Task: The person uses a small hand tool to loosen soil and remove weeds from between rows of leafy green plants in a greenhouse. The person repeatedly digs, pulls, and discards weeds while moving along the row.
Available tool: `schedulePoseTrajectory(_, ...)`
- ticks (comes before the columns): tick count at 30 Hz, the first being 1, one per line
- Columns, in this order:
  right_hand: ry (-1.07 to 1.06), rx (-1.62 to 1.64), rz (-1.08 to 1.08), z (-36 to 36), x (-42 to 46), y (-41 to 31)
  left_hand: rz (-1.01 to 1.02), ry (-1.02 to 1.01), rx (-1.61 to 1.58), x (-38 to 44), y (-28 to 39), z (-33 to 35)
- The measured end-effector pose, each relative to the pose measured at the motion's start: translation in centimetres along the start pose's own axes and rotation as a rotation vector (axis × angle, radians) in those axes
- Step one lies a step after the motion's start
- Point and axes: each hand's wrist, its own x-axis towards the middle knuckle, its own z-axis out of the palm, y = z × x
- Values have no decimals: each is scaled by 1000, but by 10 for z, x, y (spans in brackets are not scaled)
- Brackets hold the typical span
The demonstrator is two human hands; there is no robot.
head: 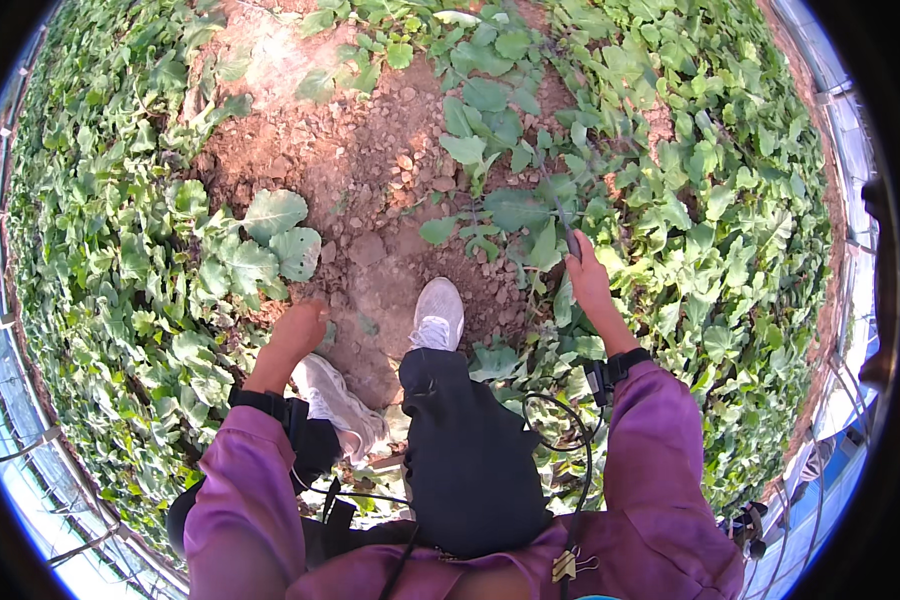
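My right hand [589, 277] grips the dark handle [573, 244] of a thin, long-shafted hand tool. Its shaft [553, 191] reaches forward among lobed green leaves, where the far end is hard to make out. Beside it, leafy plants [514, 206] spread over the soil. My left hand [297, 330] hangs low above the ground at the left, its fingers curled and partly blurred; nothing plainly shows in it. Just beyond that hand grow broad leaves [274, 236], one dotted with small holes.
Bare reddish, cloddy soil [367, 172] runs between dense leafy plants [112, 247] on both sides. My light shoes [439, 307] stand on it. A black cable [589, 480] loops beside my right sleeve. Plastic-sheeted walls [844, 150] curve along the edges.
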Motion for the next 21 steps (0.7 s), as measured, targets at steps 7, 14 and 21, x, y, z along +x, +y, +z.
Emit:
schedulePoseTrajectory(7,277,-61,-179,6,39,-20,-12,60,-22,-11,4,0)
schedulePoseTrajectory(14,-67,1144,275,-23,15,-85,-119,14,0,-15,-13,12)
schedulePoseTrajectory(21,-242,1357,340,-21,34,-80,-87,3,-20,-7,-10,16)
